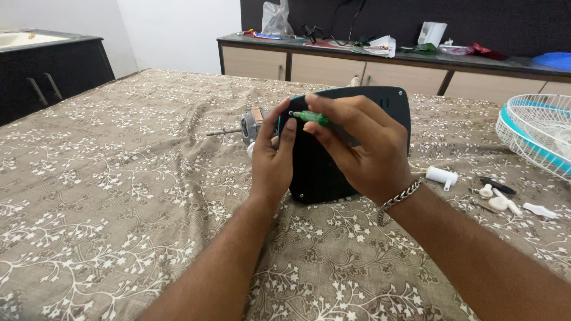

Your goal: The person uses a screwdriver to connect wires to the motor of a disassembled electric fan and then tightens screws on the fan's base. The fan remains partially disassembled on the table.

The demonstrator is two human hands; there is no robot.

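A dark fan housing stands tilted on the patterned cloth, with a grey motor and its metal shaft sticking out on its left side. My left hand grips the housing's left edge, thumb and fingers wrapped around it. My right hand, with a metal bracelet on the wrist, holds a small green-handled screwdriver. Its tip points left at a screw hole near the housing's top left corner.
A white and teal fan grille lies at the right edge of the table. Small white plastic parts and a dark piece lie beside my right forearm. A sideboard with clutter stands behind; a dark cabinet stands far left.
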